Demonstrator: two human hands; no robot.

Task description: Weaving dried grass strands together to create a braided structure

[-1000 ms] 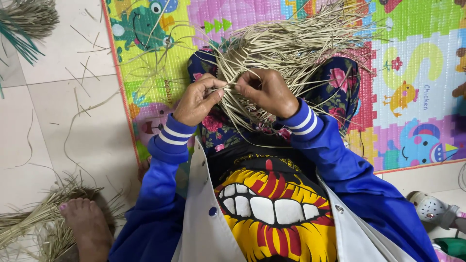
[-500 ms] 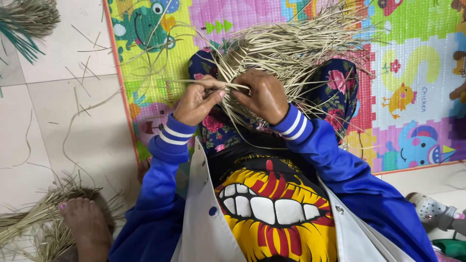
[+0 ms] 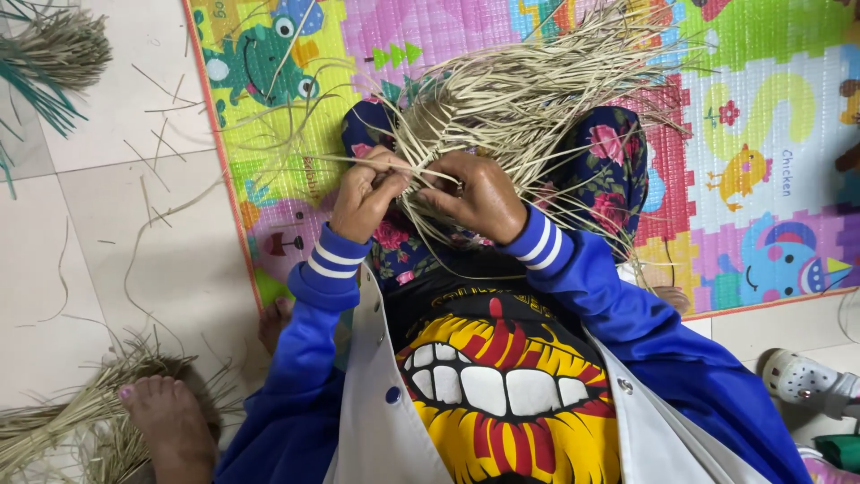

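On a bright cartoon-printed foam play mat (image 3: 761, 108) over pale tiles, the left hand (image 3: 367, 193) and right hand (image 3: 479, 193), closer together than a moment ago, pinch crossing strands of the pale dried-grass woven bundle (image 3: 537, 90) resting on the lap.

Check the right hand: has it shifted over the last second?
Yes. The right hand has slid left toward the left hand, judged against the red flower on the dark floral fabric; both pinch the pale straw strands.

Left hand (image 3: 369, 193) and right hand (image 3: 479, 193) close together, fingers curled, pinching
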